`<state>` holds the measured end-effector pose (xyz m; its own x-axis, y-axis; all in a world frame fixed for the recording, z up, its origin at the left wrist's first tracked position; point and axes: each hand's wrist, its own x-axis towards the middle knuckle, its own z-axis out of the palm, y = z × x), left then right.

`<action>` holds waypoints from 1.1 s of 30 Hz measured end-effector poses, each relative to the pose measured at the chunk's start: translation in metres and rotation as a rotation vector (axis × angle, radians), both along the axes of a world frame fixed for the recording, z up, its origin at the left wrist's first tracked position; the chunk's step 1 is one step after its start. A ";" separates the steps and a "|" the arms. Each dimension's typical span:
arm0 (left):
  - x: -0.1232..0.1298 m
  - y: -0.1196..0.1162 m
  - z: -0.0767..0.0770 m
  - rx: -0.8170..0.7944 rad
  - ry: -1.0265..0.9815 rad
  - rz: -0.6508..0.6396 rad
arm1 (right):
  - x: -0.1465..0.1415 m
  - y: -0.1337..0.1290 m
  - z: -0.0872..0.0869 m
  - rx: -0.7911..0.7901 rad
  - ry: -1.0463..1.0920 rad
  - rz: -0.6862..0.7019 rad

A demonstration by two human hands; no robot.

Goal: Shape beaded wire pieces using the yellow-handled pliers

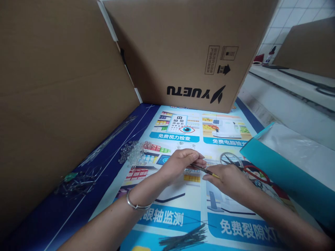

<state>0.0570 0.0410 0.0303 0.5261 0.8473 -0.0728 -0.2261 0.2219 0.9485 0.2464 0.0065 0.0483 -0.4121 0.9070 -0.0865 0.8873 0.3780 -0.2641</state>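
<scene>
Over the printed mat, my left hand (185, 158) is closed, thumb against fingers, around something small that I cannot make out. A silver bangle (138, 204) circles the left wrist. My right hand (229, 177) is wrapped round slim pliers (209, 172) with a dark nose and some yellow on the handle. Their tip reaches to the fingers of my left hand, which hide its end. Left of my hands lies a heap of clear beads (133, 154), and a few single beads (193, 145) lie just beyond the left hand. A bundle of short dark wires (184, 238) rests nearer to me.
Cardboard panels (188, 52) stand behind and along the left. A teal box (285, 170) with clear plastic inside is at the right. Beside it lie a round spool (231, 160) and a red-rimmed item (258, 174). Tangled wire pieces (77, 183) lie at the left.
</scene>
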 end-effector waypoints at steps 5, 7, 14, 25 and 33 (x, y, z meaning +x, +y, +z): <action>0.000 0.001 0.000 -0.016 0.005 -0.003 | 0.000 0.001 0.005 -0.104 0.097 0.020; 0.000 0.001 0.000 -0.014 0.011 0.001 | 0.000 0.002 0.004 -0.128 0.132 0.026; -0.001 0.002 -0.002 0.019 0.026 -0.015 | 0.004 0.004 -0.003 -0.168 0.184 0.038; -0.010 0.014 -0.001 0.089 0.198 0.066 | -0.005 0.001 -0.016 -0.100 0.217 0.003; -0.078 0.057 0.009 0.308 0.773 0.170 | -0.007 0.003 -0.047 0.111 0.322 -0.060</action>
